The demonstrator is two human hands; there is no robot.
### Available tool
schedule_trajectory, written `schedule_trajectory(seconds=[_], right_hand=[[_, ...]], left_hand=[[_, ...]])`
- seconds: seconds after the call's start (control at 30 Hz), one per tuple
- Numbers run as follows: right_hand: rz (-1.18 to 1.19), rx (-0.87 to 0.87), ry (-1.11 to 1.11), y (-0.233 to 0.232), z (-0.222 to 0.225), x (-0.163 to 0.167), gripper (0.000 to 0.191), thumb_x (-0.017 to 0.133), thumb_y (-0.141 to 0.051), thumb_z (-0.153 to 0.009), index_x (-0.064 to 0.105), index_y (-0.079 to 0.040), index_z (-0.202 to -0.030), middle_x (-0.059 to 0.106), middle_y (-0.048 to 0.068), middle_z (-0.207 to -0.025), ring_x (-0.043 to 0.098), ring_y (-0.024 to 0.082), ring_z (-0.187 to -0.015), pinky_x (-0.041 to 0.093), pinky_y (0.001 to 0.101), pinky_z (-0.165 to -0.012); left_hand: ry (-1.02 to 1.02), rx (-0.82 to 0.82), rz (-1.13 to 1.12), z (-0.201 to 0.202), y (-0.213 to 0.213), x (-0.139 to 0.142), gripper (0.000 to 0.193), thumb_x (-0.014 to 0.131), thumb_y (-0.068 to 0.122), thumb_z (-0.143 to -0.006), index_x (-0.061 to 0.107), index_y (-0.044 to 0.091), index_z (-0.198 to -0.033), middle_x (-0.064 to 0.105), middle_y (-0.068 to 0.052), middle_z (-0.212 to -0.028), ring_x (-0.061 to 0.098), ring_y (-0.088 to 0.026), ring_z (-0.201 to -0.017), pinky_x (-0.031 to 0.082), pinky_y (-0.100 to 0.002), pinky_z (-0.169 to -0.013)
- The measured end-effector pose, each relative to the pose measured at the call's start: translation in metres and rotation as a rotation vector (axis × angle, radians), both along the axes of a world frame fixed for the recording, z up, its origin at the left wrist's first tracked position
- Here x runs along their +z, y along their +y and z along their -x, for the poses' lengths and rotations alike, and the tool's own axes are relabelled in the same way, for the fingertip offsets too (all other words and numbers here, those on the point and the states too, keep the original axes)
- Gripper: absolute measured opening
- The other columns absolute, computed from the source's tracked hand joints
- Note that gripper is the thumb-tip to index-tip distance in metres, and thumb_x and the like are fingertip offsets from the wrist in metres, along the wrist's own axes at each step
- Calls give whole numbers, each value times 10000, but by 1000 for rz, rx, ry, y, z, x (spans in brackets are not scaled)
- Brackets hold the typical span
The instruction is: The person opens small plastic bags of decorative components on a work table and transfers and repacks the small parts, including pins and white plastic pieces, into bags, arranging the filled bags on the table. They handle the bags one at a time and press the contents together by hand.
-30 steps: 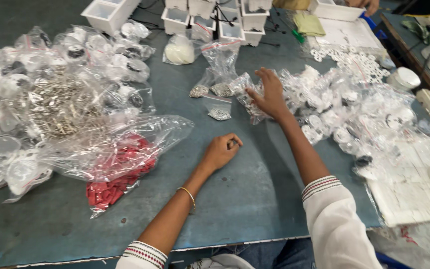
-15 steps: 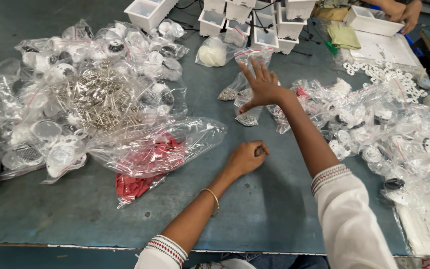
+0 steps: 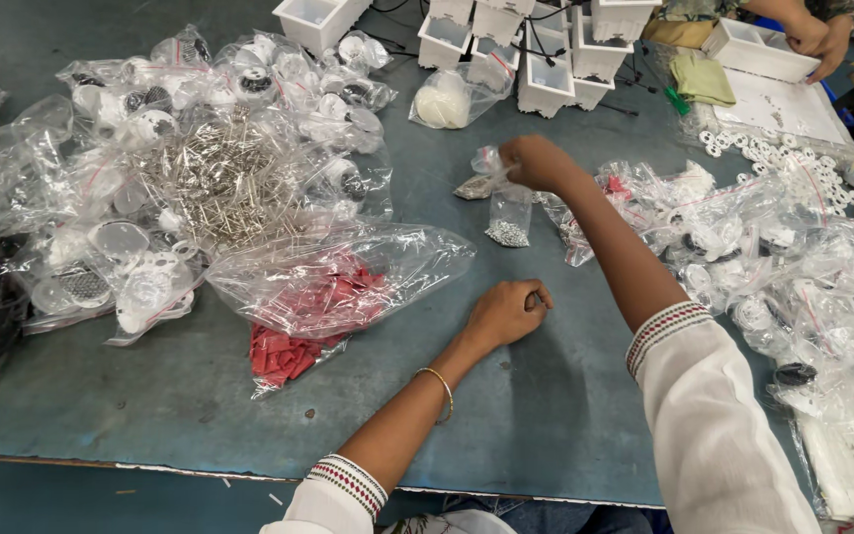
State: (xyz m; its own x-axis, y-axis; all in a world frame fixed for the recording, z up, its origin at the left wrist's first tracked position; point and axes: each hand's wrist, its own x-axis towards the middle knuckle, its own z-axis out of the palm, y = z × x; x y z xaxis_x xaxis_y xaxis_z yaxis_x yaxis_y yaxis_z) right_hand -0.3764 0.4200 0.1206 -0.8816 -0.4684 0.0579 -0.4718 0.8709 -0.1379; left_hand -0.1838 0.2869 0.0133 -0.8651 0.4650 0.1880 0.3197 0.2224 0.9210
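The right hand (image 3: 534, 161) pinches the top of a small clear bag (image 3: 509, 213) holding a little heap of grey metal bits, and lifts it just above the table (image 3: 546, 415), near the middle and toward the far edge. The left hand (image 3: 508, 311) rests on the table nearer the front edge, curled into a loose fist around something small and dark that I cannot make out. A big bag of red pieces (image 3: 333, 287) lies just to its left. The step in hand looks like picking out the small bag; opening it would call for both hands at its mouth.
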Motion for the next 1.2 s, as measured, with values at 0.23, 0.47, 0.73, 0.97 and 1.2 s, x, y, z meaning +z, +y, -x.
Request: schedule_trajectory(seconds=[0.23, 0.47, 0.73, 0.97, 1.2], right_hand=[[397, 93, 162, -15, -4, 31, 253, 712, -3, -776, 460, -4, -803, 455, 141, -694, 443, 277, -647, 400, 388, -600], [612, 141, 351, -73, 4, 28, 234, 697, 37, -795, 476, -13, -852, 482, 108, -712, 462, 225, -627, 430, 362, -613], [489, 193, -44, -110, 16, 10, 440, 842, -150, -804, 563, -62, -1132, 647, 154, -1114, 693, 282, -964, 557, 353, -781], [-322, -140, -239, -23, -1, 8, 943, 881, -590, -754, 482, -27, -1396, 582, 243, -1342, 589, 408, -1184, 498, 484, -953], [-29, -173, -314, 7, -42, 2, 176, 738, -216, -831, 784, -75, -926, 760, 139, -780, 754, 299, -753, 560, 437, -704]], left_hand=[[4, -4, 53, 0, 1, -1, 168, 652, 210, -804, 749, 151, -927, 645, -23, -665, 647, -221, -636, 512, -397, -620], [2, -52, 56, 1, -2, -2, 168, 639, 213, -829, 730, 143, -952, 622, -32, -637, 622, -215, -604, 476, -396, -590], [-20, -39, 65, -1, -4, 5, 179, 641, 212, -810, 739, 143, -942, 629, -18, -629, 612, -200, -585, 475, -384, -581], [-58, -45, 80, -3, -6, 7, 173, 644, 209, -808, 730, 150, -945, 630, -15, -618, 625, -203, -593, 488, -384, -595], [-6, -11, 81, -3, 1, -1, 151, 670, 222, -813, 733, 163, -937, 643, -9, -636, 650, -218, -616, 503, -402, -609]])
